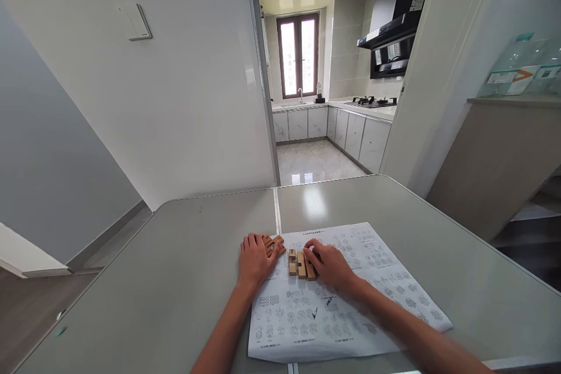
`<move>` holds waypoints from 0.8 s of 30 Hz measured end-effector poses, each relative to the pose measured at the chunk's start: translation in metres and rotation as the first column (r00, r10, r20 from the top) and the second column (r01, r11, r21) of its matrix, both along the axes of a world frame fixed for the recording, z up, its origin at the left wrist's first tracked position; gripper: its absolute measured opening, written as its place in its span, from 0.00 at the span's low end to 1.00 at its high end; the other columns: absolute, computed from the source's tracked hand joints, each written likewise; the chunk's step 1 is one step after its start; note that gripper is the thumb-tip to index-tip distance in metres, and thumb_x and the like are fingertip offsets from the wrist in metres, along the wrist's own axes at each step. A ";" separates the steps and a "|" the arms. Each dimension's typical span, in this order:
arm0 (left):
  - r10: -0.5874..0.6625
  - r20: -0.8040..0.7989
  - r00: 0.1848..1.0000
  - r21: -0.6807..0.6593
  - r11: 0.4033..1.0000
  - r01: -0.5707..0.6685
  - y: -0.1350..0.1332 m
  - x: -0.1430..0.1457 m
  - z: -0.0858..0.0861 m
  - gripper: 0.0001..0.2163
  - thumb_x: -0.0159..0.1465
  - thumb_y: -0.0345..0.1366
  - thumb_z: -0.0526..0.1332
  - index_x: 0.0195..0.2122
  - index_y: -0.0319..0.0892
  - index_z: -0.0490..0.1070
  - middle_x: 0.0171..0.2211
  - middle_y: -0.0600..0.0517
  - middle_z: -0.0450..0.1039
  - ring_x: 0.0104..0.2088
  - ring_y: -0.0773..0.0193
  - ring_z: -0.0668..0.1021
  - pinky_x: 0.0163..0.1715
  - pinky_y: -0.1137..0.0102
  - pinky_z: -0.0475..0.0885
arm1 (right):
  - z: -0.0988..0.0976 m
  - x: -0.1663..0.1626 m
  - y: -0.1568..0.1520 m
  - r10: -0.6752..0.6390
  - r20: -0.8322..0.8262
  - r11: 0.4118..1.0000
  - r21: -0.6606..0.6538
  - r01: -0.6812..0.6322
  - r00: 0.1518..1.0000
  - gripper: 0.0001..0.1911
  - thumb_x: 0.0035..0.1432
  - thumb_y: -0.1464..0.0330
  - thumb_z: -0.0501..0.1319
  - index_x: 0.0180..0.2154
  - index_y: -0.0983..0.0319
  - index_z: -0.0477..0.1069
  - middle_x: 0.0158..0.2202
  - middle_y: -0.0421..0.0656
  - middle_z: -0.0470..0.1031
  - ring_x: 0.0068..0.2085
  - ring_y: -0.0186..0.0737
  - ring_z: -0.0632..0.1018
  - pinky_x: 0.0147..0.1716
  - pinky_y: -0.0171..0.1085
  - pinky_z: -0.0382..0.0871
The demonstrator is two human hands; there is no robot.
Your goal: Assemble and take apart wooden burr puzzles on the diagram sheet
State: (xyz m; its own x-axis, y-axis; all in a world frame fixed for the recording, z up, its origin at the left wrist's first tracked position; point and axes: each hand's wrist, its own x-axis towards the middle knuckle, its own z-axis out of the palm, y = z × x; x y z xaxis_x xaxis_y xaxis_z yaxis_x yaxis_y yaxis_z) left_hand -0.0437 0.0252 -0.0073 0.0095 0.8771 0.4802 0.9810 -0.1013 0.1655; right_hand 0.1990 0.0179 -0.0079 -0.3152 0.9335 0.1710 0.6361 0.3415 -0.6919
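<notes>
My left hand (255, 262) rests at the upper left edge of a printed sheet (302, 327). Its curled fingers and thumb close around a few notched wooden puzzle pieces (277, 241), partly hidden under the hand. Just right of it, three notched wooden blocks stand side by side on the paper: a left block (292, 263) with a dark mark near its top, a middle block (301, 266), and a right block (310, 272). My right hand (331, 264) is closed, its fingertips at the upper end of the right block, covering part of it.
Rows of small diagrams cover the sheet, which lies on a grey table (188, 304) with a seam (277, 210) down its middle. Beyond the far edge a doorway opens on a kitchen with a gas hob (372, 102). Plastic bottles (511, 70) stand on a ledge at right.
</notes>
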 end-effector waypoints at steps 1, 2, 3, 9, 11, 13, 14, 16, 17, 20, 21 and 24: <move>0.004 0.000 1.000 -0.001 1.000 -0.004 0.000 0.000 0.000 0.21 0.70 0.55 0.54 0.44 0.41 0.73 0.43 0.41 0.71 0.44 0.48 0.71 0.46 0.55 0.68 | 0.000 0.000 -0.001 0.022 -0.033 1.000 -0.005 -0.022 0.999 0.18 0.73 0.55 0.47 0.43 0.57 0.71 0.28 0.40 0.80 0.31 0.43 0.78 0.33 0.38 0.63; 0.006 -0.001 1.000 -0.001 1.000 -0.006 0.000 0.000 0.000 0.20 0.70 0.54 0.54 0.44 0.41 0.72 0.43 0.41 0.71 0.44 0.48 0.71 0.46 0.55 0.68 | 0.001 0.001 -0.001 0.052 -0.069 0.999 -0.011 -0.053 0.996 0.18 0.72 0.54 0.48 0.43 0.56 0.71 0.28 0.39 0.79 0.30 0.42 0.77 0.32 0.37 0.63; 0.005 -0.002 1.000 0.000 1.000 -0.005 0.000 -0.001 0.000 0.20 0.70 0.54 0.54 0.45 0.41 0.72 0.43 0.41 0.71 0.44 0.48 0.71 0.46 0.55 0.68 | 0.002 0.001 -0.003 0.090 -0.105 0.996 -0.018 -0.092 0.990 0.18 0.72 0.54 0.49 0.44 0.56 0.71 0.29 0.39 0.79 0.29 0.41 0.76 0.32 0.37 0.63; 0.042 -0.060 0.997 -0.003 0.999 -0.042 0.001 -0.003 -0.004 0.18 0.71 0.51 0.54 0.45 0.40 0.71 0.43 0.41 0.72 0.45 0.49 0.71 0.47 0.56 0.68 | 0.011 -0.001 -0.010 0.219 -0.191 0.974 -0.018 -0.226 0.957 0.16 0.73 0.56 0.50 0.47 0.56 0.71 0.34 0.39 0.81 0.28 0.38 0.73 0.31 0.36 0.65; 0.082 -0.070 0.994 -0.008 0.997 -0.083 0.002 -0.003 -0.005 0.19 0.71 0.51 0.54 0.43 0.39 0.71 0.42 0.41 0.71 0.44 0.49 0.71 0.47 0.56 0.68 | 0.012 -0.001 -0.011 0.205 -0.189 0.977 -0.015 -0.212 0.960 0.15 0.73 0.57 0.50 0.47 0.56 0.71 0.33 0.39 0.80 0.28 0.38 0.74 0.32 0.37 0.65; 0.116 -0.072 0.991 -0.013 0.993 -0.118 0.003 -0.002 -0.006 0.19 0.71 0.51 0.53 0.42 0.38 0.70 0.41 0.41 0.71 0.44 0.48 0.71 0.46 0.56 0.67 | 0.012 -0.001 -0.012 0.192 -0.182 0.980 -0.016 -0.198 0.964 0.14 0.73 0.58 0.50 0.47 0.56 0.70 0.31 0.38 0.80 0.29 0.39 0.74 0.32 0.37 0.65; 0.124 -0.072 0.990 -0.016 0.992 -0.126 0.003 -0.002 -0.006 0.18 0.71 0.50 0.53 0.41 0.38 0.70 0.41 0.41 0.71 0.43 0.48 0.71 0.46 0.56 0.68 | 0.012 -0.002 -0.012 0.189 -0.177 0.981 -0.015 -0.195 0.966 0.14 0.73 0.59 0.50 0.47 0.56 0.70 0.31 0.38 0.79 0.29 0.39 0.75 0.32 0.37 0.66; 0.126 -0.074 0.989 -0.021 0.992 -0.128 0.003 -0.002 -0.006 0.18 0.71 0.50 0.52 0.41 0.39 0.70 0.40 0.41 0.71 0.43 0.47 0.72 0.45 0.55 0.68 | 0.011 -0.002 -0.011 0.189 -0.164 0.981 -0.011 -0.193 0.968 0.13 0.72 0.60 0.50 0.47 0.56 0.71 0.31 0.38 0.79 0.30 0.39 0.75 0.33 0.37 0.66; 0.125 -0.075 0.989 -0.023 0.992 -0.127 0.003 -0.002 -0.006 0.18 0.71 0.50 0.52 0.41 0.39 0.70 0.40 0.41 0.71 0.43 0.47 0.72 0.45 0.55 0.68 | 0.011 -0.002 -0.011 0.188 -0.155 0.981 -0.010 -0.192 0.970 0.13 0.72 0.60 0.50 0.47 0.56 0.71 0.30 0.38 0.79 0.30 0.39 0.75 0.33 0.37 0.66; 0.123 -0.077 0.989 -0.028 0.992 -0.125 0.003 -0.002 -0.005 0.18 0.71 0.50 0.53 0.40 0.39 0.70 0.39 0.41 0.72 0.43 0.47 0.73 0.45 0.55 0.68 | 0.010 -0.003 -0.010 0.179 -0.126 0.983 -0.019 -0.182 0.976 0.12 0.71 0.61 0.51 0.47 0.56 0.71 0.30 0.38 0.78 0.29 0.39 0.75 0.34 0.38 0.66; 0.123 -0.076 0.990 -0.029 0.992 -0.125 0.002 -0.002 -0.004 0.17 0.70 0.50 0.54 0.40 0.39 0.70 0.39 0.41 0.72 0.43 0.47 0.73 0.46 0.55 0.68 | 0.009 -0.003 -0.010 0.177 -0.123 0.983 -0.020 -0.181 0.976 0.12 0.71 0.61 0.51 0.47 0.56 0.71 0.30 0.38 0.78 0.29 0.39 0.74 0.34 0.38 0.65; 0.125 -0.066 0.990 -0.029 0.992 -0.127 0.001 -0.002 -0.003 0.18 0.70 0.51 0.54 0.40 0.40 0.70 0.39 0.41 0.73 0.43 0.47 0.74 0.46 0.56 0.68 | 0.008 -0.003 -0.009 0.185 -0.126 0.982 -0.004 -0.187 0.975 0.12 0.71 0.61 0.50 0.46 0.56 0.71 0.30 0.37 0.78 0.28 0.39 0.73 0.33 0.37 0.65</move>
State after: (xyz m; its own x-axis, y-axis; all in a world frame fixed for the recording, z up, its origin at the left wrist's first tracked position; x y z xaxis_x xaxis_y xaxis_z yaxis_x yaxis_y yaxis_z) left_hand -0.0455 0.0263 -0.0103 -0.0722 0.8887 0.4528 0.9942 0.0280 0.1036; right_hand 0.1959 0.0085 -0.0001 -0.4605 0.8635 0.2057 0.4710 0.4341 -0.7680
